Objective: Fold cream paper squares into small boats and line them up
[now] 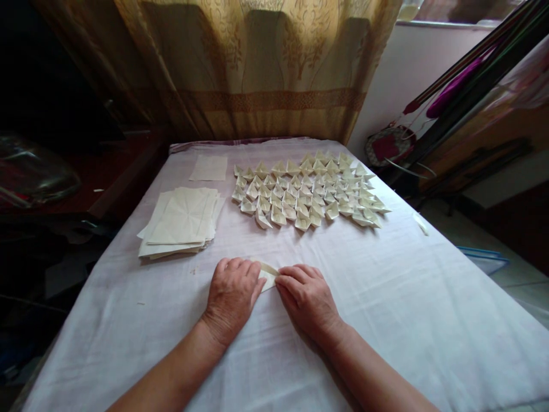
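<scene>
A small folded piece of pale paper lies on the white cloth between my two hands. My left hand rests over its left part, the thumb along the near side and the fingers curled over the top. At the right corner, my right hand pinches the paper between thumb and fingertips. My palms hide part of the folds. Beyond my hands to the right stand rows of folded paper boats. To the left is a stack of square paper sheets, creased on top.
One single sheet lies behind the stack. A patterned curtain hangs past the table's far edge. On the left stands a dark red cabinet; on the right are a bag and a blue-edged item below the table edge.
</scene>
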`<state>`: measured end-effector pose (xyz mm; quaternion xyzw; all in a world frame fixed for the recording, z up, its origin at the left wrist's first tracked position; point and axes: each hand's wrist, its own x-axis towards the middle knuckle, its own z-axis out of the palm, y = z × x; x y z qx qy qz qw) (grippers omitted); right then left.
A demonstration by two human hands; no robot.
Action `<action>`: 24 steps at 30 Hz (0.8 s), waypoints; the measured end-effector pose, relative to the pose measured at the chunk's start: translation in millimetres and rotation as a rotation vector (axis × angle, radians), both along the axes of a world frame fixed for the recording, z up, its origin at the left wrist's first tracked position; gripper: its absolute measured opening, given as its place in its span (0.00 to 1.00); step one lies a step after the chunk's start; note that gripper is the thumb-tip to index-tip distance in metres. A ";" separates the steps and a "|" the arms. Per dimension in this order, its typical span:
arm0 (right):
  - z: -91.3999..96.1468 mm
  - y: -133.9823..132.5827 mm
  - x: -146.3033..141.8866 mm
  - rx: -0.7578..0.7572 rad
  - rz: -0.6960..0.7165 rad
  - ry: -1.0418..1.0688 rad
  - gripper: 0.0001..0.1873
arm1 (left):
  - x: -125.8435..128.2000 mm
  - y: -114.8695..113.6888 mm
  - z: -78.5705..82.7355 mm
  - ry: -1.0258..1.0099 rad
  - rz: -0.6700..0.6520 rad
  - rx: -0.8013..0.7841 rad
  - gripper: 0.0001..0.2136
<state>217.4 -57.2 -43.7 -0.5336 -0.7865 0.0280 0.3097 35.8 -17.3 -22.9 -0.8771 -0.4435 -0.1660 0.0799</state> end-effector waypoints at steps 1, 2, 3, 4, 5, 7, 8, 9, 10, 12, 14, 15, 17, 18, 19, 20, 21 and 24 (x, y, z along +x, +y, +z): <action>-0.3 -0.4 -0.1 0.008 0.008 0.000 0.05 | 1.2 -0.3 -0.2 0.003 0.009 0.003 0.07; -1.0 -0.7 -0.2 0.016 0.010 0.003 0.06 | 1.7 -0.7 -0.7 -0.002 0.019 0.006 0.08; -2.1 -0.8 -0.3 0.025 0.004 0.010 0.06 | 1.6 -1.1 -1.5 -0.012 0.028 0.008 0.09; -3.4 -0.7 -0.4 0.033 -0.007 0.020 0.08 | 1.2 -1.6 -2.4 -0.023 0.036 0.015 0.09; -4.9 -0.4 -0.4 0.042 -0.022 0.031 0.11 | 0.7 -2.1 -3.5 -0.034 0.042 0.025 0.11; -7.2 0.5 -0.1 0.048 -0.044 0.042 0.17 | -0.3 -2.9 -5.6 -0.060 0.045 0.055 0.15; -7.7 1.0 0.1 0.040 -0.047 0.041 0.18 | -0.7 -3.1 -6.6 -0.075 0.043 0.069 0.18; -7.8 1.5 0.3 0.027 -0.047 0.039 0.18 | -1.0 -3.3 -7.5 -0.088 0.041 0.078 0.20; -7.6 1.8 0.5 0.014 -0.045 0.041 0.16 | -1.4 -3.3 -8.4 -0.099 0.039 0.082 0.22; -6.4 2.3 0.9 -0.005 -0.047 0.052 0.10 | -2.0 -3.1 -9.7 -0.108 0.036 0.077 0.22; -5.3 2.7 1.5 -0.019 -0.058 0.074 0.08 | -2.6 -2.9 -10.5 -0.102 0.035 0.059 0.21; -5.1 3.0 1.9 -0.027 -0.063 0.089 0.08 | -2.9 -2.8 -10.8 -0.097 0.036 0.050 0.20; -4.9 4.2 2.6 -0.052 -0.067 0.124 0.08 | -3.1 -2.8 -11.3 -0.090 0.040 0.035 0.20; -4.6 5.0 2.7 -0.068 -0.068 0.135 0.08 | -3.1 -2.9 -11.6 -0.089 0.042 0.028 0.20; -4.1 6.0 2.6 -0.084 -0.073 0.136 0.09 | -3.0 -2.9 -11.9 -0.091 0.043 0.021 0.20; -3.2 6.9 2.2 -0.102 -0.084 0.127 0.09 | -3.0 -2.9 -12.2 -0.095 0.044 0.014 0.20; -2.1 7.8 1.5 -0.122 -0.102 0.110 0.09 | -3.1 -2.8 -12.6 -0.101 0.044 0.006 0.20; 1.8 9.7 -1.7 -0.173 -0.158 0.058 0.08 | -4.9 -1.6 -14.2 -0.130 0.043 -0.023 0.20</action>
